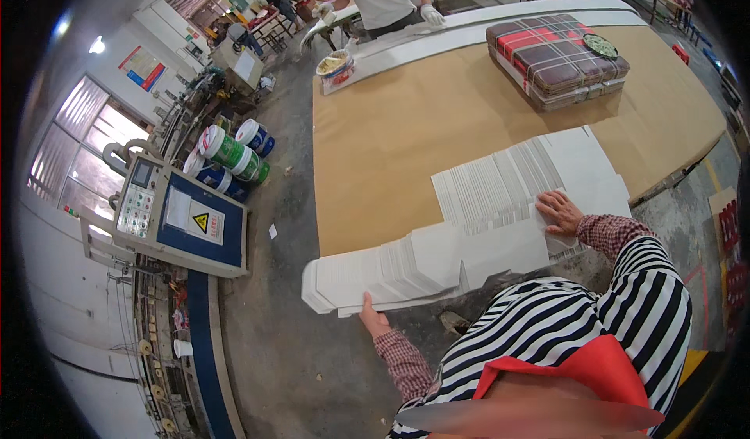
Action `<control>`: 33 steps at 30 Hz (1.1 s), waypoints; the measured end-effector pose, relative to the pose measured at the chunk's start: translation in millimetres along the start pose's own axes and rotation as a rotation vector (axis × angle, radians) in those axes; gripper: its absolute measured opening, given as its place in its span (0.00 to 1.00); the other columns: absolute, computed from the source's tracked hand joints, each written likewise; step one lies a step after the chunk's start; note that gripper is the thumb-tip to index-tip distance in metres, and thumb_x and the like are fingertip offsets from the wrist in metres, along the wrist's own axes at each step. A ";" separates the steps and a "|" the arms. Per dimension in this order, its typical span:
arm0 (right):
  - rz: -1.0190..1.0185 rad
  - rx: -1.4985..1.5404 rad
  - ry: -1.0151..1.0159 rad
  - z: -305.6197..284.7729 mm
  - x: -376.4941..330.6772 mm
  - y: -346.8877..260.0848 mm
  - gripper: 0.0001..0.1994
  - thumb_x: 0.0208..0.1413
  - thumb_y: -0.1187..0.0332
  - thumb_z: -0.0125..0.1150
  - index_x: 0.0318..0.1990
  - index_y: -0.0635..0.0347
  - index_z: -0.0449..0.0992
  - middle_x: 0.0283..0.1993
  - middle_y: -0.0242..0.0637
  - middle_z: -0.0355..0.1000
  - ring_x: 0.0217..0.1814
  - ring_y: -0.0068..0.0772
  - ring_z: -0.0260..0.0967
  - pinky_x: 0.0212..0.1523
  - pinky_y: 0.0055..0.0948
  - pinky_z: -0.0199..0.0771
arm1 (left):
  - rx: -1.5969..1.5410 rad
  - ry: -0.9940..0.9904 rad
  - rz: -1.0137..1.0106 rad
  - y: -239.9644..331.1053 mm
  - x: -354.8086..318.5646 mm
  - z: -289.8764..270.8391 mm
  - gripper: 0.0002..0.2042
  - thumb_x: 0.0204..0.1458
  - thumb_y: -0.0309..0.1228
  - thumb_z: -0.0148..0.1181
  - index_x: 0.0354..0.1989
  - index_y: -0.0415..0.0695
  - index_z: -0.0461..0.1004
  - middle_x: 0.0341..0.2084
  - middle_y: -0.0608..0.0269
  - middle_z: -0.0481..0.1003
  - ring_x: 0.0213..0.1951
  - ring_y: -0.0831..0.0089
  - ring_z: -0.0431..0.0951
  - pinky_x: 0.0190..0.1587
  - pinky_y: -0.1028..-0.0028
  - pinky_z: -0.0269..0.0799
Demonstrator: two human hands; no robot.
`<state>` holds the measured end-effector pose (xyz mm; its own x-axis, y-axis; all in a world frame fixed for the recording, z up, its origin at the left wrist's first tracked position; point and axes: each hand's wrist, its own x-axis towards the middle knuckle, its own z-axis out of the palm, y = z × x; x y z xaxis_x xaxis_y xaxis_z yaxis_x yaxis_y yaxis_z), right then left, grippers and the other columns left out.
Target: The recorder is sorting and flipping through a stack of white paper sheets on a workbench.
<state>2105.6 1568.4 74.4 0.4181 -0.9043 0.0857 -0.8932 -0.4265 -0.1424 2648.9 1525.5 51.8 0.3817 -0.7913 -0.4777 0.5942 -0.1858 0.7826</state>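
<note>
Fanned, overlapping white card sheets [406,263] run along the near edge of a large table. A second fanned row of white sheets [496,185] lies behind them to the right, beside a plain white part. My right hand [559,214] rests palm down on the right part of the sheets, its fingers spread. At the near left end, my left hand [373,315] touches the front edge of the sheets with an outstretched finger, thumb apart. Its other fingers are partly hidden.
Brown paper [383,150] covers the table. On it sit a strapped dark-red bundle [558,56] and, at the far left corner, a tub [336,66]. Another person [379,1] with a gloved hand stands across. To the left are a control cabinet [187,216] and several buckets [226,150].
</note>
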 end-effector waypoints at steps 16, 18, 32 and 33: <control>0.022 -0.041 -0.035 -1.3 -6.1 5.6 0.35 0.46 0.42 0.43 0.57 0.58 0.53 0.61 0.48 0.46 0.64 0.48 0.39 0.62 0.45 0.35 | -0.165 -0.110 0.013 -0.3 2.1 -12.0 0.23 0.48 0.29 0.55 0.51 0.34 0.59 0.48 0.57 0.64 0.48 0.65 0.65 0.50 0.67 0.61; -0.013 -0.051 0.004 4.0 -6.5 7.2 0.35 0.46 0.44 0.46 0.57 0.58 0.53 0.61 0.48 0.45 0.64 0.48 0.40 0.62 0.45 0.36 | 0.050 -0.021 0.039 -7.6 21.6 -21.9 0.21 0.49 0.28 0.53 0.51 0.34 0.59 0.48 0.57 0.64 0.48 0.65 0.65 0.49 0.67 0.62; 0.002 -0.082 -0.018 2.5 -14.6 17.2 0.35 0.49 0.41 0.37 0.58 0.58 0.52 0.62 0.47 0.44 0.65 0.47 0.38 0.63 0.45 0.32 | -0.194 -0.188 0.076 8.5 -27.8 -0.1 0.18 0.48 0.31 0.55 0.45 0.32 0.65 0.42 0.57 0.69 0.43 0.67 0.69 0.49 0.69 0.61; -0.004 -0.075 -0.022 3.4 -11.6 13.2 0.35 0.49 0.41 0.37 0.58 0.58 0.52 0.62 0.47 0.44 0.65 0.47 0.38 0.63 0.45 0.32 | -0.174 -0.153 0.050 2.8 -13.5 -8.4 0.19 0.48 0.32 0.56 0.45 0.32 0.65 0.42 0.56 0.69 0.44 0.67 0.69 0.48 0.68 0.62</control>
<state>2089.6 1573.2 68.2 0.4243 -0.9032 0.0643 -0.9012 -0.4282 -0.0675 2651.4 1540.6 57.1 0.3103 -0.8784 -0.3634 0.6954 -0.0509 0.7168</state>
